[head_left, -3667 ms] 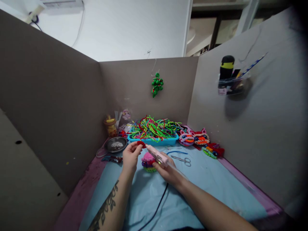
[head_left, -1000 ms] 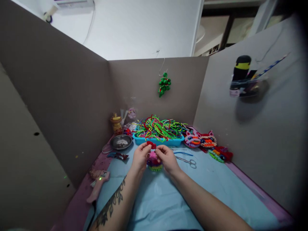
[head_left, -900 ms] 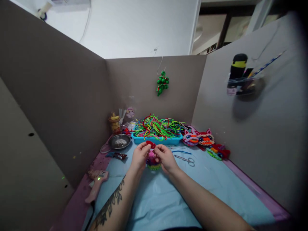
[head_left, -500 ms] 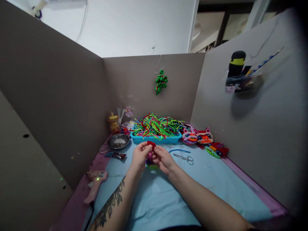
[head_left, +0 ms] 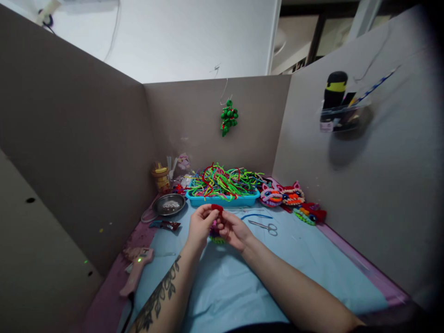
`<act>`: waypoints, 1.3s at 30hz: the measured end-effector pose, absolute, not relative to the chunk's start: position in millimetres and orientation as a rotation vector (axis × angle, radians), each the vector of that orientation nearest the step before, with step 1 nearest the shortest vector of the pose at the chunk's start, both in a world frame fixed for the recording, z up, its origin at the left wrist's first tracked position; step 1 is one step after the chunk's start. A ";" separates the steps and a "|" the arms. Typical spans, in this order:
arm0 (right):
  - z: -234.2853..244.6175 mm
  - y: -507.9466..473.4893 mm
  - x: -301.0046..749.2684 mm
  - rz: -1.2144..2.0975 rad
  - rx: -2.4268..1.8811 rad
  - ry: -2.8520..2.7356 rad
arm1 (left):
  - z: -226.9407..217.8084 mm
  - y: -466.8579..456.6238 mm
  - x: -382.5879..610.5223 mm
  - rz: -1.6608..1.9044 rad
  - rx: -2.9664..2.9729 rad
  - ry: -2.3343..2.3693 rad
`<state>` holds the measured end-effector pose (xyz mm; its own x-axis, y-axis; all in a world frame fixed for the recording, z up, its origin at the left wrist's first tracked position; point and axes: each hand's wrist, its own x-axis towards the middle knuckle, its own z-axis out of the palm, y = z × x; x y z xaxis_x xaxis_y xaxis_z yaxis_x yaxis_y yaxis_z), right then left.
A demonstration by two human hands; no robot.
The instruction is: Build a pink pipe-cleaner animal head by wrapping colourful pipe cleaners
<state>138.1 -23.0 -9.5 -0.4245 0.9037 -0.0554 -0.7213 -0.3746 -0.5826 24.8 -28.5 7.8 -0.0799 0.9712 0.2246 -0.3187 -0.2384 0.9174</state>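
Observation:
My left hand (head_left: 200, 225) and my right hand (head_left: 233, 228) meet over the light blue mat (head_left: 243, 277). Both pinch a small red pipe-cleaner piece (head_left: 217, 208) between their fingertips. Just under the hands sits a small pink and multicoloured craft piece (head_left: 215, 235), mostly hidden by my fingers. A tattoo runs along my left forearm.
A blue tray (head_left: 222, 200) heaped with coloured pipe cleaners stands behind the hands. Scissors (head_left: 264, 226) lie to the right, finished animal faces (head_left: 282, 196) beyond them. A metal dish (head_left: 169, 204) and a jar (head_left: 160, 176) stand at left; a pink glue gun (head_left: 136, 270) lies near the left wall.
The glue gun has left my right hand and now lies at the left. My right hand has joined the left on the red piece, and both have drawn closer together.

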 end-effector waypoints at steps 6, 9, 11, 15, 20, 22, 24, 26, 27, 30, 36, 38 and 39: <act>-10.3 -23.7 138.2 1.926 -0.451 -0.609 | 7.2 -28.3 24.4 1.556 1.137 0.843; -8.3 -26.6 138.4 1.909 -0.430 -0.651 | 7.7 -28.8 23.8 1.555 1.140 0.817; -5.8 -29.4 138.3 1.879 -0.422 -0.700 | 7.2 -28.7 22.8 1.553 1.149 0.805; -2.4 -34.7 136.9 1.769 -0.424 -0.857 | 3.6 -26.2 19.4 1.554 1.166 0.758; -6.2 -38.5 135.5 1.519 -0.428 -1.099 | -0.9 -24.0 15.1 1.530 1.167 0.599; -7.6 -40.7 135.7 1.427 -0.441 -1.176 | -1.5 -24.5 13.8 1.509 1.179 0.561; -7.6 -43.5 135.9 1.351 -0.472 -1.225 | -1.7 -25.3 13.1 1.494 1.181 0.545; -6.4 -46.4 136.2 1.287 -0.510 -1.249 | -1.6 -25.9 12.8 1.481 1.173 0.536; -5.5 -47.6 136.3 1.263 -0.525 -1.260 | -1.4 -26.0 12.7 1.476 1.168 0.531; -3.2 -49.7 136.6 1.218 -0.550 -1.285 | -0.9 -26.1 12.9 1.465 1.157 0.516; -0.7 -51.5 136.9 1.199 -0.575 -1.298 | 0.3 -26.5 13.4 1.460 1.149 0.526; -0.8 -51.9 136.8 1.193 -0.578 -1.301 | 0.3 -26.3 13.5 1.461 1.147 0.529; -1.1 -52.0 136.8 1.192 -0.575 -1.302 | 0.2 -26.1 13.5 1.460 1.147 0.530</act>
